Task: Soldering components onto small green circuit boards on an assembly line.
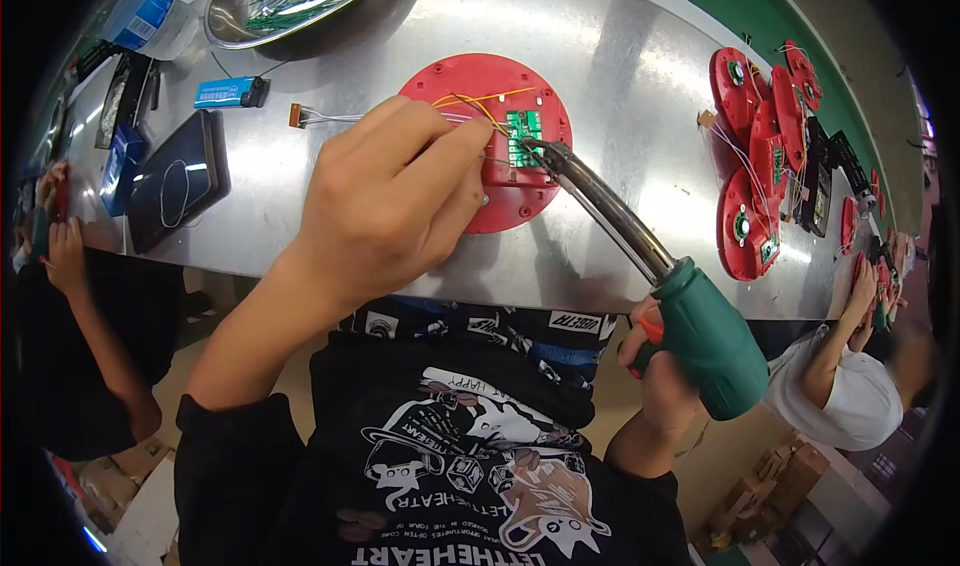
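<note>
The right hand [655,366] gripped one green-handled soldering iron [640,256], its tip on one red disc [490,146], where left hand [385,201] fingers pinched a wire.

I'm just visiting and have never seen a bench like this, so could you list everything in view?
Round plastic disc: one, red, mid-table, under both hands.
Small circuit board: one, green, on that disc.
Thin wires: a few, yellow and orange, across the disc.
Soldering iron: one, green handle, tip on the board.
More discs: a stack, red, right.
Metal bowl: one, silver, holds green wires, top left.
Lighter: one, blue, left.
Flat case: one, black, left edge.
Table: one, steel.
Co-workers' hands: left and right rims.
Left hand: pinches wire at the disc.
Right hand: grips the iron's handle.
</note>
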A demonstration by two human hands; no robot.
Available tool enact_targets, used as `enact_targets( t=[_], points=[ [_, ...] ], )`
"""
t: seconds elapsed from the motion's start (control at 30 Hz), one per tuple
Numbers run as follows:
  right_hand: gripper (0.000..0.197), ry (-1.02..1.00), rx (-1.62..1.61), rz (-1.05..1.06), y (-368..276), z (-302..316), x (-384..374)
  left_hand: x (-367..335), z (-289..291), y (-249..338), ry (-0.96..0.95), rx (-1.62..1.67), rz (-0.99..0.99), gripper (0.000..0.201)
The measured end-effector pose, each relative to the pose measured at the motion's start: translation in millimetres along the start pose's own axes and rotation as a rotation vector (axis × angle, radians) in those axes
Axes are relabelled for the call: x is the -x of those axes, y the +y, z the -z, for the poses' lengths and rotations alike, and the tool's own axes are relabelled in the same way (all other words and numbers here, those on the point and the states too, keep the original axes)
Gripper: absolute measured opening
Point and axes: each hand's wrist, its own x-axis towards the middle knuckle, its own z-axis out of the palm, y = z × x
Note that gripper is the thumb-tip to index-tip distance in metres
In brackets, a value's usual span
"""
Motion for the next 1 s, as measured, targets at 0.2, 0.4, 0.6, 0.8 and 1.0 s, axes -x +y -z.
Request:
enact_targets(
  t=[0.2, 0.4, 0.6, 0.8, 1.0],
  points=[
    [0.042, 0.026, -0.117, 0.003, -1, -3, -5, -3, -3, 0, 0.027, -0.004, -0.034, 0.02],
    [0.048, -0.006, 0.081, -0.012, 6, 7, 2, 0, -9, -2, 0.06, -0.025, -0.054, 0.011],
    [0.051, 0.01, -0.05, -0.007, 2, -1, -4, 0, -10, -4, 0.035, -0.025, -0.066, 0.012],
    [0.052, 0.024, -0.104, -0.043, -3, -5, -5, 1, -11, -6, 0.046, -0.002, -0.062, 0.012],
    [0.057, 0.037, -0.034, -0.087, -3, -1, -3, 0, -9, -6, 0.036, -0.003, -0.061, 0.013]
  ],
)
